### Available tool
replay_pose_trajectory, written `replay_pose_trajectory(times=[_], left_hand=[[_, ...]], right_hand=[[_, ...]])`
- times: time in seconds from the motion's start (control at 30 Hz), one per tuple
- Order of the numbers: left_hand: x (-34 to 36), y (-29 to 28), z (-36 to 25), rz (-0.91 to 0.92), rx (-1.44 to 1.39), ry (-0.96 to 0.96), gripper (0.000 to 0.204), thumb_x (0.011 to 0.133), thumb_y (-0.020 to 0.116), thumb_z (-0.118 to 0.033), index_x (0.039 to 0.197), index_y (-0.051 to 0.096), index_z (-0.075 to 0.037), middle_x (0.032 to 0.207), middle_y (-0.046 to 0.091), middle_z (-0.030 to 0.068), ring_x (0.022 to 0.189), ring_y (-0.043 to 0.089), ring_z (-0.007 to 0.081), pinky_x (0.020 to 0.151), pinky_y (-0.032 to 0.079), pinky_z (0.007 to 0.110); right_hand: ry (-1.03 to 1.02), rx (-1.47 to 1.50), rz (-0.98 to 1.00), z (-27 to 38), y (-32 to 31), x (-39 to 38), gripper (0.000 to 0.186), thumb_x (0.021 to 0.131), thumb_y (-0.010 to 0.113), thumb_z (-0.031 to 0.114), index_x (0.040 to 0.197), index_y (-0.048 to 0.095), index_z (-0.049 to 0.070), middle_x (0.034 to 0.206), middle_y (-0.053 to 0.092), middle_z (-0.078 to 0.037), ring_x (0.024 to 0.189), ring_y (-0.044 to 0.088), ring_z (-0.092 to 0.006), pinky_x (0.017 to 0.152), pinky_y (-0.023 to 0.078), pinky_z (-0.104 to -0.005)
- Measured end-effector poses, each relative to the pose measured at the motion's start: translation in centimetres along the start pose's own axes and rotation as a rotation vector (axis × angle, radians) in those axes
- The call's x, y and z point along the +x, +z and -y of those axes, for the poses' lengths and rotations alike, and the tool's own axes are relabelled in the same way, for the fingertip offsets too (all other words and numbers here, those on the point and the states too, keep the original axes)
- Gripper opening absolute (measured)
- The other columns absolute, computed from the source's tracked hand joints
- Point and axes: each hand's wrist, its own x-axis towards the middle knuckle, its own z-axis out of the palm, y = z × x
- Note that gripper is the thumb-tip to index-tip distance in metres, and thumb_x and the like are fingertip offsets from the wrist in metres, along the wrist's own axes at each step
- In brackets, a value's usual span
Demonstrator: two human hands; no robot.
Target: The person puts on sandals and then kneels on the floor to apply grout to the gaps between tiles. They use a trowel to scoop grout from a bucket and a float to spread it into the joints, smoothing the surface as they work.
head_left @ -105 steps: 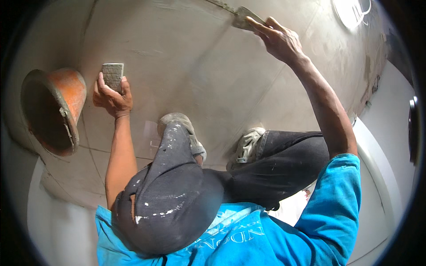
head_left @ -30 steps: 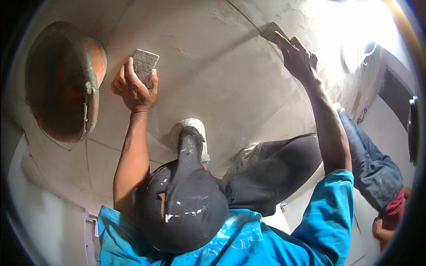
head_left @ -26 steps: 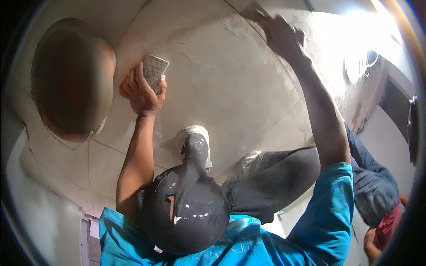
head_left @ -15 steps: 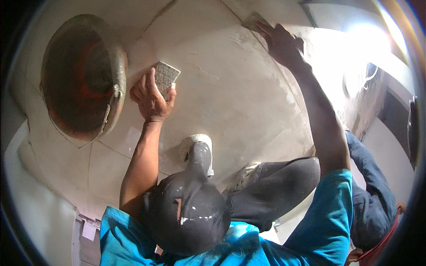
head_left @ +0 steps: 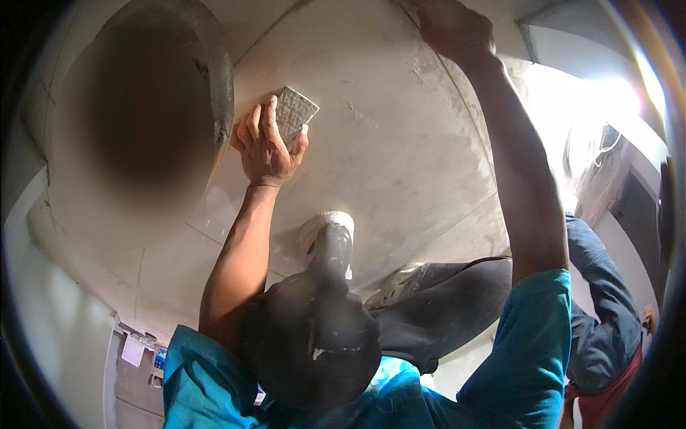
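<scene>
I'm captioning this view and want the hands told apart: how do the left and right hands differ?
The left hand lies well inside the picture, while the right hand is cut off by the top edge. The left hand has a flat grey block between thumb and fingers; what the right hand holds, if anything, is unclear. Both are bare.

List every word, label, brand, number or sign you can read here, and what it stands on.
No readable text.
White paper, lower left: any print too small to read.
Blue item beside it: too small to read.
Blue shirt: no legible lettering.
Tile piece in left hand: none visible.
</scene>
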Motion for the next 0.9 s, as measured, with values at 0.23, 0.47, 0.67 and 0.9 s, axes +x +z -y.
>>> replay_pose_trajectory(times=[0.23, 0.47, 0.67, 0.9], left_hand=[[1.0, 0.6, -0.9, -0.065, -0.032, 0.057, 0.074, 0.084, 0.057, -0.051, 0.141, 0.037, -0.008, 0.127, 0.044, 0.0168, 0.115, 0.041, 0.0365, 0.099, 0.026, 0.056], [0.9, 1.0, -1.1, -0.079, -0.036, 0.067, 0.073, 0.084, 0.058, -0.051, 0.140, 0.037, -0.009, 0.128, 0.043, 0.0174, 0.116, 0.040, 0.0370, 0.099, 0.025, 0.057], [0.8, 0.7, -1.4, -0.098, -0.011, 0.055, 0.072, 0.085, 0.060, -0.049, 0.141, 0.036, -0.011, 0.127, 0.044, 0.0157, 0.117, 0.039, 0.0356, 0.100, 0.026, 0.056], [0.9, -0.1, -0.9, -0.093, 0.021, 0.047, 0.071, 0.085, 0.060, -0.048, 0.140, 0.038, -0.009, 0.127, 0.044, 0.0154, 0.116, 0.041, 0.0348, 0.099, 0.027, 0.056]], right_hand=[[0.147, 0.161, -0.090, 0.4, -3.8, 5.7, 0.029, 0.092, 0.047, 0.028, 0.112, 0.064, 0.015, 0.101, 0.070, -0.007, 0.094, 0.066, -0.0284, 0.077, 0.055, -0.0419], [0.222, 0.392, -0.103, -7.7, 3.4, -15.3, 0.035, 0.099, 0.049, 0.028, 0.133, 0.052, 0.022, 0.112, 0.065, -0.015, 0.100, 0.064, -0.0348, 0.088, 0.051, -0.0483], [0.318, 0.179, 0.379, -11.7, 2.6, -39.0, 0.053, 0.094, 0.057, 0.022, 0.143, 0.038, 0.026, 0.100, 0.056, -0.012, 0.082, 0.063, -0.0331, 0.066, 0.052, -0.0438], [0.218, 0.348, 0.079, -6.4, 5.3, -25.7, 0.055, 0.092, 0.058, 0.018, 0.143, 0.040, 0.031, 0.095, 0.057, -0.007, 0.077, 0.063, -0.0275, 0.062, 0.052, -0.0390]])
